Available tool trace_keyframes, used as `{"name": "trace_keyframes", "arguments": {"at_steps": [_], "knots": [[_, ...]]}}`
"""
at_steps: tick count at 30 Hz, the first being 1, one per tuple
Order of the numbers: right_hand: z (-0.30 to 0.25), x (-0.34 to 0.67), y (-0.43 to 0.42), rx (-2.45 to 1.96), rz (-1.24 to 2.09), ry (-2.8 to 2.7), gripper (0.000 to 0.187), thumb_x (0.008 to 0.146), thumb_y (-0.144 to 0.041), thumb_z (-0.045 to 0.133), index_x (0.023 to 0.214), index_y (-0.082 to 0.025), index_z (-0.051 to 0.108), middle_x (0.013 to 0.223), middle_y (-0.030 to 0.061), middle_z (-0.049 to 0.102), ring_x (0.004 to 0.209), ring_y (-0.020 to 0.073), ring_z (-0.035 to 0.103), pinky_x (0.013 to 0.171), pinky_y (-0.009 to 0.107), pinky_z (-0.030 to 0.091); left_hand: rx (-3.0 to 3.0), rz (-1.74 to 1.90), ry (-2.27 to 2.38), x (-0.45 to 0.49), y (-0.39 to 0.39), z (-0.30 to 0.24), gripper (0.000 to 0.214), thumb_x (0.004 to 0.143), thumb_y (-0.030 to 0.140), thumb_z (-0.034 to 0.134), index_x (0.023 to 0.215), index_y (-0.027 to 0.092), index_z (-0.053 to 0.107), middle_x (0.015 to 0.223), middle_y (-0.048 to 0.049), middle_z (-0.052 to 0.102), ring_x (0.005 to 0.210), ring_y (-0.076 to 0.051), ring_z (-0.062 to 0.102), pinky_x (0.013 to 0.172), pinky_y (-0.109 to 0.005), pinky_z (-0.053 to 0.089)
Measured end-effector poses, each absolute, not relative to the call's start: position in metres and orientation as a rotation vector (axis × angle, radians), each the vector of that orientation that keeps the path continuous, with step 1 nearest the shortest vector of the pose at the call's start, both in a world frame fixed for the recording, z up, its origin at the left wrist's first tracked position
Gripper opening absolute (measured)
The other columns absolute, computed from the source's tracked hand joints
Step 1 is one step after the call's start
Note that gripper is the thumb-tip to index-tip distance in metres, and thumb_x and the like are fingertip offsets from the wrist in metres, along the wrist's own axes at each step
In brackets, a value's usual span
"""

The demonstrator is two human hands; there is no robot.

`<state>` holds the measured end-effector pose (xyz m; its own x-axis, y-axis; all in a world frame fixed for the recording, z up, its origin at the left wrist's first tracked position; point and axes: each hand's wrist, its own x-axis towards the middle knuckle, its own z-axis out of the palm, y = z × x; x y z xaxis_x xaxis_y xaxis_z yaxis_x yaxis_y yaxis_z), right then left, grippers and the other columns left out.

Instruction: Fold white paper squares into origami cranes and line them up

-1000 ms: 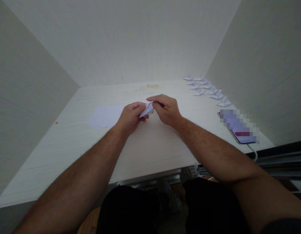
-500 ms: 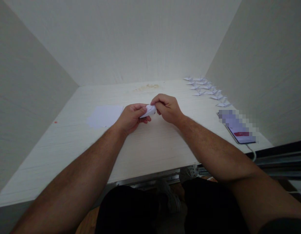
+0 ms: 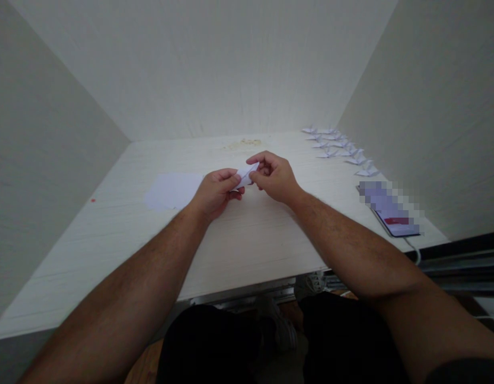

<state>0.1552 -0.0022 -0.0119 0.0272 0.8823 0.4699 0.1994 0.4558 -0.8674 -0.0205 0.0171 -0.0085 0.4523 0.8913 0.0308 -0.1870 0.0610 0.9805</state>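
Note:
A small folded piece of white paper [image 3: 245, 174] is held above the middle of the table. My left hand [image 3: 219, 188] grips its left end, thumb on top and fingers underneath. At the right end, my right hand [image 3: 274, 173] has its thumb against the paper, with the index finger raised at the upper corner. A crease or flap edge runs slantwise across the paper. The left fingertips under it are partly hidden.
White paper sheets [image 3: 172, 189] lie left of my hands. Several folded paper cranes [image 3: 345, 144] stand in rows at the back right. Nearer, a phone [image 3: 390, 213] with a cable [image 3: 414, 250] lies by the right wall. Walls enclose the table [image 3: 247, 250] on three sides.
The paper now looks flatter, with its pointed right corner showing. My right fingers have shifted from pinching its upper end to opening around the right end. My left hand keeps its grip.

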Motion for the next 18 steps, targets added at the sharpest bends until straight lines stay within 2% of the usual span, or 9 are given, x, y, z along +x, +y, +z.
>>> {"name": "trace_keyframes", "arguments": {"at_steps": [6, 12, 18], "knots": [[-0.012, 0.153, -0.002, -1.021, 0.809, -1.424, 0.024, 0.073, -0.026, 0.071, 0.094, -0.018, 0.067, 0.065, -0.0061, 0.059, 0.052, 0.0067, 0.052, 0.047, 0.02, 0.04, 1.293, 1.047, 0.83, -0.018, 0.02, -0.013, 0.03, 0.07, 0.042, 0.082, 0.072, 0.015, 0.067, 0.058, -0.0011, 0.061, 0.05, -0.009, 0.053, 0.047, -0.021, 0.042], [-0.013, 0.152, -0.001, -1.129, 0.783, -1.298, 0.012, 0.075, -0.028, 0.069, 0.077, -0.019, 0.061, 0.059, -0.0033, 0.063, 0.051, 0.0105, 0.06, 0.048, 0.022, 0.047, 1.456, 1.207, 0.971, -0.014, 0.017, -0.012, 0.026, 0.072, 0.036, 0.079, 0.087, 0.015, 0.073, 0.07, -0.0036, 0.072, 0.062, -0.015, 0.068, 0.048, -0.021, 0.047], [-0.017, 0.152, 0.0, -1.171, 0.655, -1.337, 0.01, 0.076, -0.028, 0.068, 0.078, -0.019, 0.065, 0.064, -0.0002, 0.068, 0.06, 0.0148, 0.067, 0.054, 0.026, 0.052, 1.628, 1.273, 1.179, -0.008, 0.006, -0.005, 0.018, 0.078, 0.03, 0.073, 0.083, 0.014, 0.076, 0.064, -0.004, 0.072, 0.055, -0.014, 0.067, 0.048, -0.022, 0.049]]}}
